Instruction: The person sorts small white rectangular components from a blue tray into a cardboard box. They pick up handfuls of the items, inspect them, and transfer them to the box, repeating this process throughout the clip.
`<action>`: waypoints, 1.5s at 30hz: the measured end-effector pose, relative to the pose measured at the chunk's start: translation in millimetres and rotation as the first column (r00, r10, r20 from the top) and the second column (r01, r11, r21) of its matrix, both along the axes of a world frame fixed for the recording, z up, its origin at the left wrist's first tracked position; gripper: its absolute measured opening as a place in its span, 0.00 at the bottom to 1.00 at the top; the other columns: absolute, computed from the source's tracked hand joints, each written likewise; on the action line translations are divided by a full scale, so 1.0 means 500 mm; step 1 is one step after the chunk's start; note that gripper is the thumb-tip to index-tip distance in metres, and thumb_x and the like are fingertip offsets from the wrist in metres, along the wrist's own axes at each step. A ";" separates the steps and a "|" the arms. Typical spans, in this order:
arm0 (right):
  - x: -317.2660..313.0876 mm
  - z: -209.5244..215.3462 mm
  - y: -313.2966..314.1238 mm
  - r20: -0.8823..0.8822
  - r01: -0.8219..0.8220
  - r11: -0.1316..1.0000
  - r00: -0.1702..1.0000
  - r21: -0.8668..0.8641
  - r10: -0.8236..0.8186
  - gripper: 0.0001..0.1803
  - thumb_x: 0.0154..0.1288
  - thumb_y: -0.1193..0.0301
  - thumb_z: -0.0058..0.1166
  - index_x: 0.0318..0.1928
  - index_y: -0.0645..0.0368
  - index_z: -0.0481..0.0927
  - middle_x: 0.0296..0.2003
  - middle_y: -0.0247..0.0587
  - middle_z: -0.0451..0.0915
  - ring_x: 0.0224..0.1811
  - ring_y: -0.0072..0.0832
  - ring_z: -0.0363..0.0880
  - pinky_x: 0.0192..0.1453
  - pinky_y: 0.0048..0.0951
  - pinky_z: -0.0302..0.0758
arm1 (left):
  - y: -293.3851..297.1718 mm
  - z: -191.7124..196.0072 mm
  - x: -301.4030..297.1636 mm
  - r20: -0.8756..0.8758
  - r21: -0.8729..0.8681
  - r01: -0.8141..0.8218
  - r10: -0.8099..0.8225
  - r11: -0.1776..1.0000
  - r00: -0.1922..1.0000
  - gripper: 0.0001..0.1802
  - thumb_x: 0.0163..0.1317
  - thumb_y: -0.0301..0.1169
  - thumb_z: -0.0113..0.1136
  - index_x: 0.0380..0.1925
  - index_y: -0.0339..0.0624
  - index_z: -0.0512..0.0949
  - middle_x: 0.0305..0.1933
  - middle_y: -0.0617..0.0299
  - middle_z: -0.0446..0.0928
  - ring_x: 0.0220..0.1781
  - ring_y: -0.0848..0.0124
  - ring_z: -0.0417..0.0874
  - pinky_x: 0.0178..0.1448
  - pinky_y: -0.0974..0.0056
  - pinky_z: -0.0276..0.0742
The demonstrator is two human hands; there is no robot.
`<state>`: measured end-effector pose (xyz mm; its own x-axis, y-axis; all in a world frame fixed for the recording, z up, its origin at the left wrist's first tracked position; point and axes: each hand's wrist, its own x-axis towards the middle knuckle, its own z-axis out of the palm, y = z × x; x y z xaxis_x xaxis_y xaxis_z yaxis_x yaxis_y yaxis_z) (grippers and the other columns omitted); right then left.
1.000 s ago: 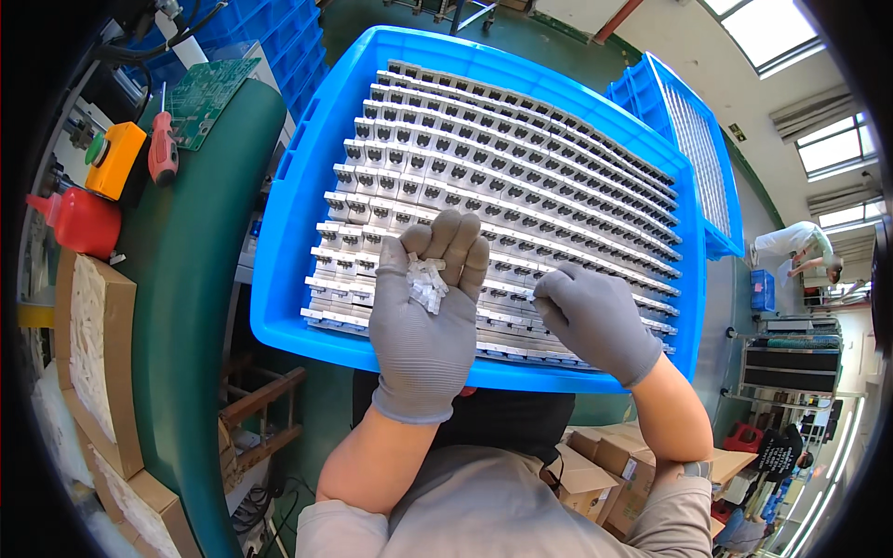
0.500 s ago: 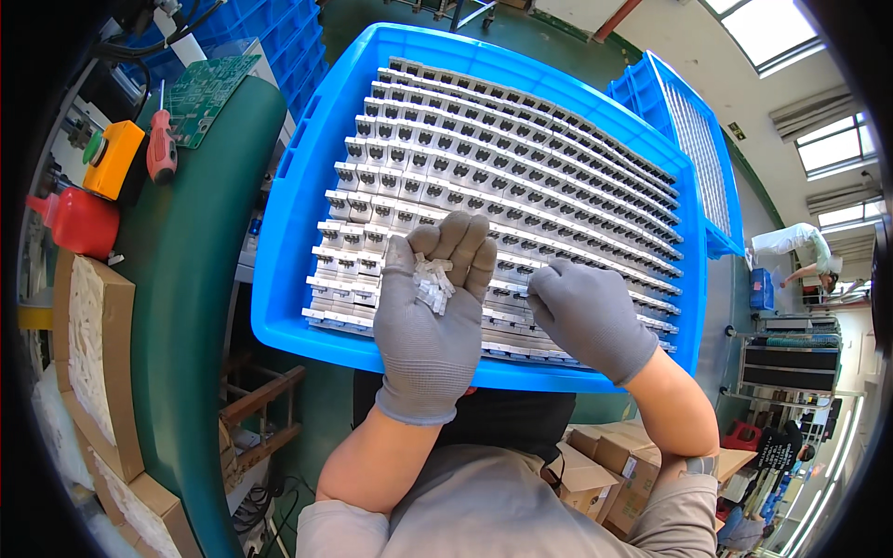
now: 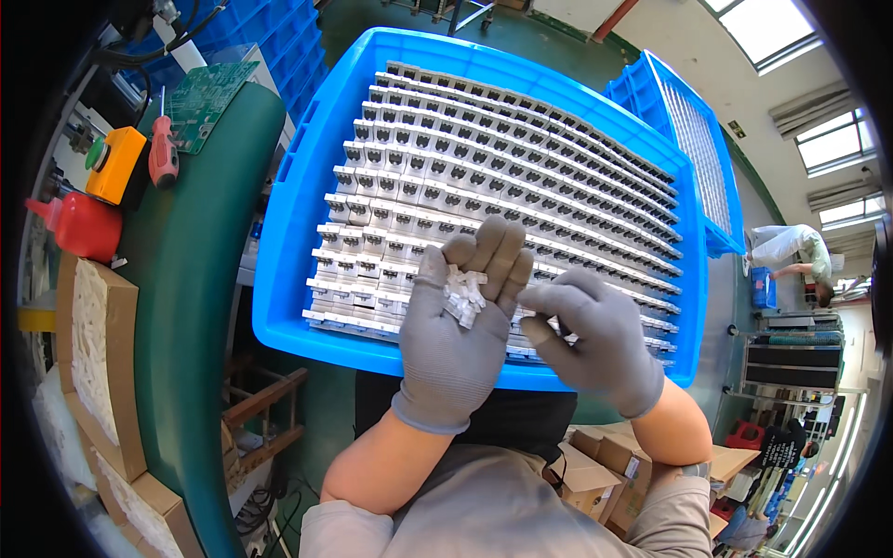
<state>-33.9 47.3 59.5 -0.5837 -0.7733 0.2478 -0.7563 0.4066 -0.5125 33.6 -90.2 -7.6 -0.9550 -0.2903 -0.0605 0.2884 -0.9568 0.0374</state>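
My left hand [image 3: 456,358] wears a grey glove and is turned palm up, fingers slightly curled. In its palm lies a small heap of clear plastic pieces [image 3: 464,296]. Close beside it on the right, my gloved right hand [image 3: 600,344] is bent, with a gap between thumb and forefinger and nothing visible between their tips. Both hands are over the near part of a large blue crate [image 3: 307,352]. Rows of white modules with dark openings [image 3: 419,163] fill the crate; my hands hide some of the near rows.
On the left, a green-covered bench [image 3: 200,279] carries a red-handled screwdriver [image 3: 163,153], a circuit board [image 3: 209,98], a yellow button box [image 3: 117,166] and a red bottle [image 3: 88,226]. A second blue crate [image 3: 642,84] stands beyond at right. Cardboard boxes [image 3: 595,474] lie below right.
My left hand has moved right and slightly down with the clear pieces. My right hand has come closer to it, and its thumb and forefinger have parted.
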 end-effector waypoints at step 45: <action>-0.031 -0.085 -0.003 0.044 0.082 0.977 0.995 0.197 -0.093 0.05 0.65 0.71 0.63 0.38 0.58 0.83 0.35 0.47 0.81 0.37 0.48 0.83 0.41 0.46 0.80 | -0.079 -0.004 0.003 0.101 0.091 -0.194 0.185 0.977 0.978 0.18 0.83 0.39 0.41 0.44 0.40 0.77 0.54 0.52 0.82 0.63 0.57 0.82 0.74 0.48 0.78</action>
